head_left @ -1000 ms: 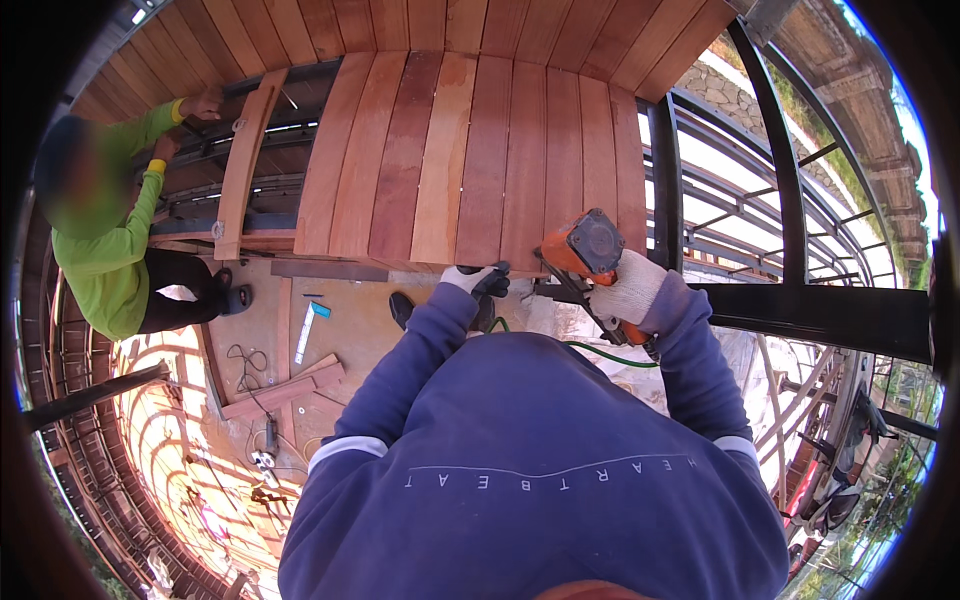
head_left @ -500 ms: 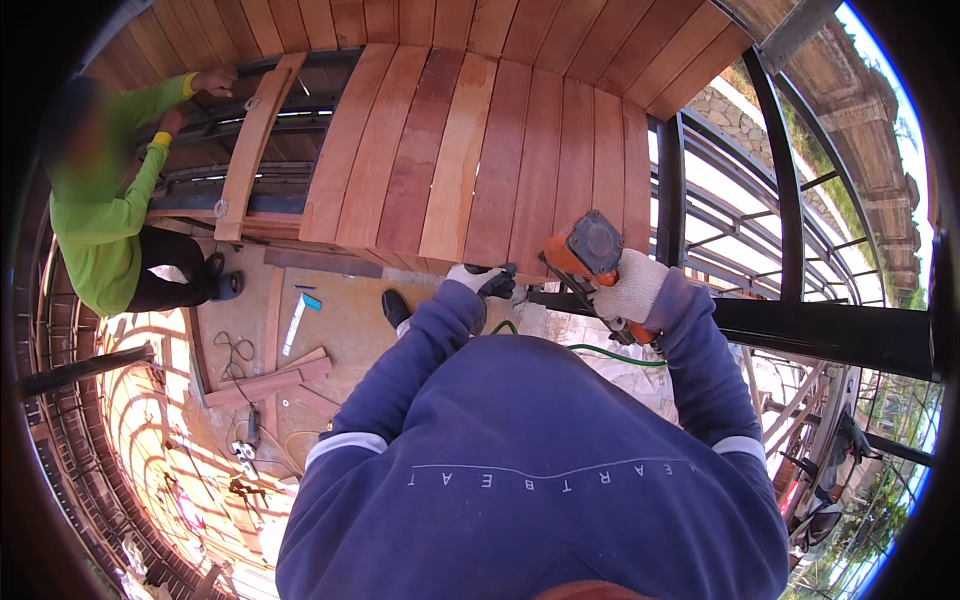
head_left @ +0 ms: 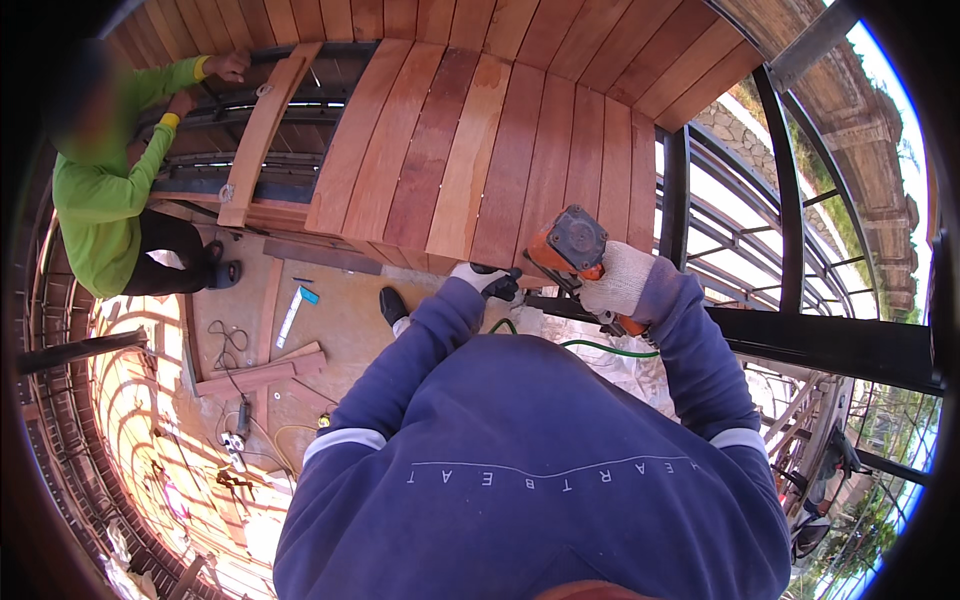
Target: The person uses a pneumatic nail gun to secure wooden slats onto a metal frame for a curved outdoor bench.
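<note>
My right hand (head_left: 617,283), in a whitish knit glove, is closed round an orange and black nail gun (head_left: 578,240). The gun leans over the front edge of the slatted wooden bench (head_left: 463,150), its nose close to the front boards. A green air hose (head_left: 605,348) runs below it. My left hand (head_left: 484,280), also gloved, is at the bench's front edge, left of the gun. Its fingers are curled, with something dark at them that I cannot make out.
At the left, a co-worker in a green shirt (head_left: 105,200) reaches over the open black frame, crossed by a loose board (head_left: 262,130). Wood offcuts (head_left: 265,372) and a cord (head_left: 232,345) lie on the floor. A black metal beam (head_left: 830,340) is at my right.
The nail gun and my right hand have shifted slightly left along the bench's front edge. My left hand stays at the edge. The whole view has turned a little.
</note>
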`<control>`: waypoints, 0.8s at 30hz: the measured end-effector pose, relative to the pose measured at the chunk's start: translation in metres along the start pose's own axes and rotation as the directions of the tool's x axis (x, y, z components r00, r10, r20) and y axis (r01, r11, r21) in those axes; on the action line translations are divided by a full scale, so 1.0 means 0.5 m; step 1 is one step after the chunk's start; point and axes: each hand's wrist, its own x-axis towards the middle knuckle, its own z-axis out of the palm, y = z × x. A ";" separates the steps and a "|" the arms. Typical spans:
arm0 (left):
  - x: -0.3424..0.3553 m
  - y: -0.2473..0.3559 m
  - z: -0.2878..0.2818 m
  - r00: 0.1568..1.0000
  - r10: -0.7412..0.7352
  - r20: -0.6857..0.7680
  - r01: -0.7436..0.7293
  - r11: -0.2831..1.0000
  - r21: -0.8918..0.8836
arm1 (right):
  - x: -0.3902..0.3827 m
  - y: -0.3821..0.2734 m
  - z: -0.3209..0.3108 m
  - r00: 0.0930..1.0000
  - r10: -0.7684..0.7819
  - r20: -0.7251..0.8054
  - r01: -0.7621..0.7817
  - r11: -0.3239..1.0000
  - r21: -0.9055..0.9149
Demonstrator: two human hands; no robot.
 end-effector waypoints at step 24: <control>0.003 -0.006 0.032 0.947 -0.110 0.301 0.044 0.976 0.215 | -0.136 0.125 0.028 0.933 0.050 -0.356 0.075 0.942 0.327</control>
